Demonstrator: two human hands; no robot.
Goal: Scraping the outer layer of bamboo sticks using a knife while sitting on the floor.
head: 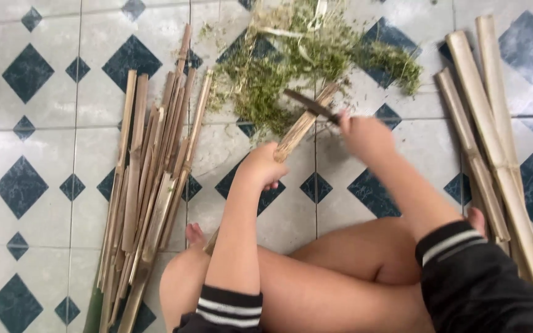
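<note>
At frame centre, the left hand [261,166] is clamped on a bamboo strip [303,122]; the right hand [365,135] grips a knife [309,105] laid across its upper end, below green shavings [303,55].

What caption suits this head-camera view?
Left hand grips a bamboo strip; right hand sets a knife on it.

Floor [50,142] was pale grey tile with dark teal diamonds, bamboo strips [149,185] tan-brown, shavings [291,61] mossy green, and the sleeve cuffs [229,306] black with white stripes.
</note>
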